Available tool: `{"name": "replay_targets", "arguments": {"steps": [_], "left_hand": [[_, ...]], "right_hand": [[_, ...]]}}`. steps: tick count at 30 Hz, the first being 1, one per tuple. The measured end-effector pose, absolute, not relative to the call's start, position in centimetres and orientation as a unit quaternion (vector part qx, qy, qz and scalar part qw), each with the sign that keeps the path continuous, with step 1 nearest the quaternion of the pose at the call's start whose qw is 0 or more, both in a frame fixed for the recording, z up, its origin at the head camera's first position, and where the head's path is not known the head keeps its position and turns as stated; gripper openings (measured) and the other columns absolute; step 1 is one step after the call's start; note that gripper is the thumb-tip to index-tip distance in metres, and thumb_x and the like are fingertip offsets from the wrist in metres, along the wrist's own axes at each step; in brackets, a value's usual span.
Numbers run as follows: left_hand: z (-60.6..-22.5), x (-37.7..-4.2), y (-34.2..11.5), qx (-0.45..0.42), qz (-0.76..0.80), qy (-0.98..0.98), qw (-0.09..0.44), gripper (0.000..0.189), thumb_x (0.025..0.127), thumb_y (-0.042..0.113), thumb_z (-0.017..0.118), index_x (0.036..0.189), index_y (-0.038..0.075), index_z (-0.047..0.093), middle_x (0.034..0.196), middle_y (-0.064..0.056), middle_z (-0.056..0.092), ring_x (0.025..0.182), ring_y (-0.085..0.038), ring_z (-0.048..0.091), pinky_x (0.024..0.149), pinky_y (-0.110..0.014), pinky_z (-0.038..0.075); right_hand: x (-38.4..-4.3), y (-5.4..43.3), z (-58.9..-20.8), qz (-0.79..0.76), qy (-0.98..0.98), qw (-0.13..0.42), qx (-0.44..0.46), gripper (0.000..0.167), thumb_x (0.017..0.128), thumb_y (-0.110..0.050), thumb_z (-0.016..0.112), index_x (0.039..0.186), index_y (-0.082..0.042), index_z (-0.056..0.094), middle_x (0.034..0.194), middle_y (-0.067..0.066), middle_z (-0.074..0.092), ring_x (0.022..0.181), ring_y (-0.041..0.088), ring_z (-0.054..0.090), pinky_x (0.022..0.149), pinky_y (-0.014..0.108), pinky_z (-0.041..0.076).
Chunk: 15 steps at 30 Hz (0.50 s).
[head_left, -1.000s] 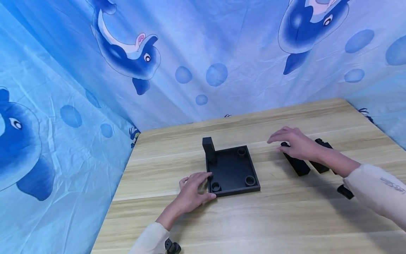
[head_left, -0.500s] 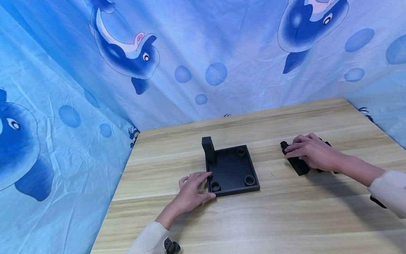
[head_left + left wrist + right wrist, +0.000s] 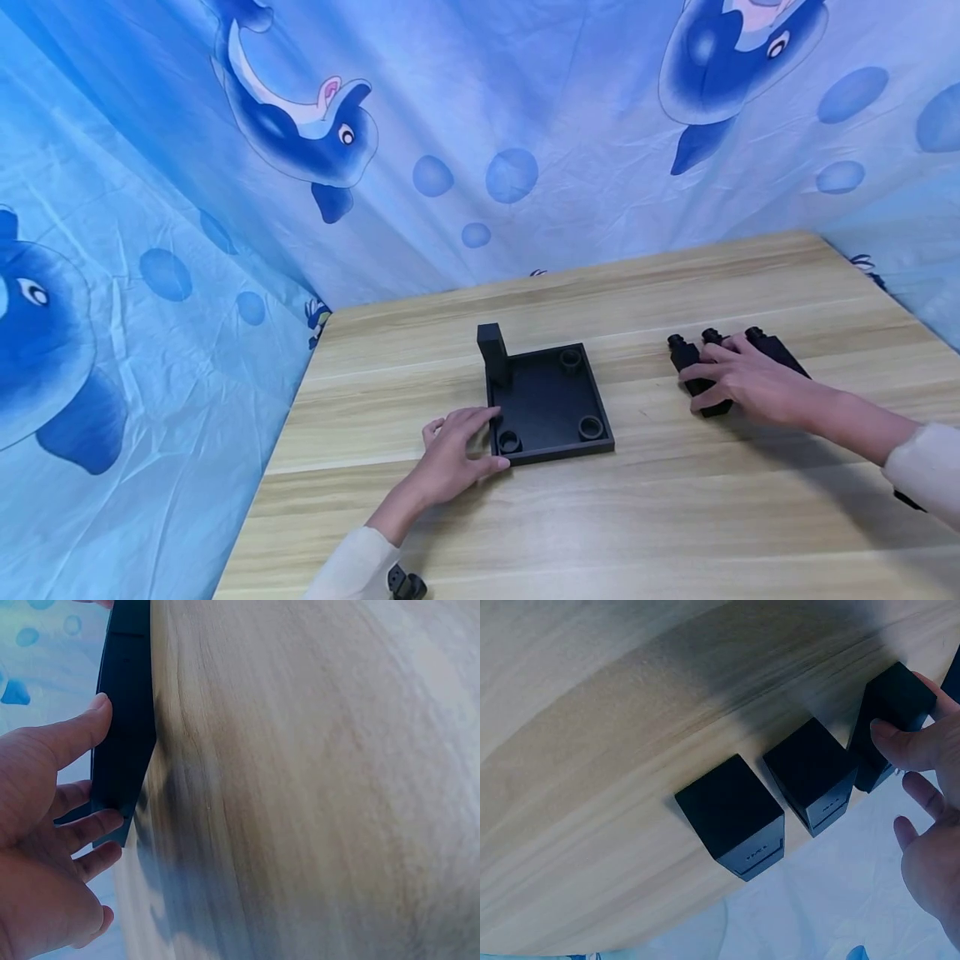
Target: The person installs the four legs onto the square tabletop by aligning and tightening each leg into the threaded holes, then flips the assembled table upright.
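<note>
Pale wood-grained tabletop [image 3: 637,508] stretches out ahead, reached over by a pair of arms in light sleeves. Nearest, at lower left, one black device [image 3: 407,582] sits by the left cuff [image 3: 356,560]. Just beyond, the left hand [image 3: 452,457] braces the near-left corner of one square black tray [image 3: 566,453], thumb at the near wall and forefinger at the left rim, fingers spread and easy, touching the tray rather than wrapped round it. Three round sockets show in the tray: near-left [image 3: 511,442], near-right [image 3: 591,428] and far-right [image 3: 571,360]; at the far-left corner one standing post [image 3: 492,354] rises upright. Off to the right, well apart from the tray, the right hand [image 3: 753,387] reaches over three black posts lying side by side, each with a knobbed neck at its far end. Its thumb and a finger pinch the left lying post [image 3: 894,697], nearly closed on it, the other fingers loosely bent; the middle lying post [image 3: 810,771] and the right lying post [image 3: 731,814] lie untouched as far as I can see. I'd judge that picking up a second post is the step in hand, with three sockets left to fill; the next move seems to call for a firm grip and a lift clear of its neighbours. Farthest back hangs a blue curtain [image 3: 420,258] printed with three large dolphins [image 3: 288,137].
</note>
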<state>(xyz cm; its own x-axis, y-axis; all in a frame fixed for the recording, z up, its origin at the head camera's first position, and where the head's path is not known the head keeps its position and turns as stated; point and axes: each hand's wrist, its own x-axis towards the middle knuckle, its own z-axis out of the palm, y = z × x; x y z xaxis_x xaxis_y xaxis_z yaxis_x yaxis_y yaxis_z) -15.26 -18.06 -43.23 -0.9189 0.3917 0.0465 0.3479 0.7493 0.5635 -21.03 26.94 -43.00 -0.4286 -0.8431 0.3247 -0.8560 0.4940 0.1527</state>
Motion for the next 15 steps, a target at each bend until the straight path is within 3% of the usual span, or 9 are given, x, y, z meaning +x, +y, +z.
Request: {"name": "replay_targets", "arguments": {"steps": [15], "left_hand": [[-43.33,-15.2,-18.18,0.197,0.293,0.935,0.038,0.071,0.08,0.038,0.078,0.141,0.017,0.05,0.14,-0.005,0.05,0.133,-0.024,0.038,0.1,-0.054,0.014]], "right_hand": [[-21.13,26.91,-43.05,0.02,-0.84,0.183,0.51,0.072,0.05,0.023,0.065,0.089,-0.035,0.077,0.113,0.001,0.065,0.085,0.019,0.037,0.068,0.041,0.024]]}}
